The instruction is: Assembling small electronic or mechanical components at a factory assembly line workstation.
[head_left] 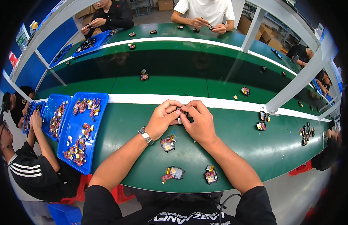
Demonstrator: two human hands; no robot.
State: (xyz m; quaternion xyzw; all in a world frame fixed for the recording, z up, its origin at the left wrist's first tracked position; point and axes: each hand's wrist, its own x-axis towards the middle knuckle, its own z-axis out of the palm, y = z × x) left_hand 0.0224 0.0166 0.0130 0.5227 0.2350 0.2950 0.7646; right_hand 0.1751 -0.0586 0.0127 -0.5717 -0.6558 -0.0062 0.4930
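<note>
Both my hands meet over the green bench near the white rail. My left hand (162,119), with a metal watch (145,135) on its wrist, pinches a small black electronic housing (179,111). From the other side my right hand (199,122) grips the same housing with thumb and fingers. Much of it is hidden by my fingers. Just below my hands lies an open black housing (168,144) with a pale square part and a red circuit board. Two more such housings, one on the left (176,173) and one on the right (211,177), rest near the bench's front edge.
A blue tray (100,132) of red boards stands at my left, another blue tray (52,101) beyond it. Loose assemblies (261,125) and a small pile (306,134) lie to the right. A grey post (294,82) rises there. Co-workers sit across and at both sides.
</note>
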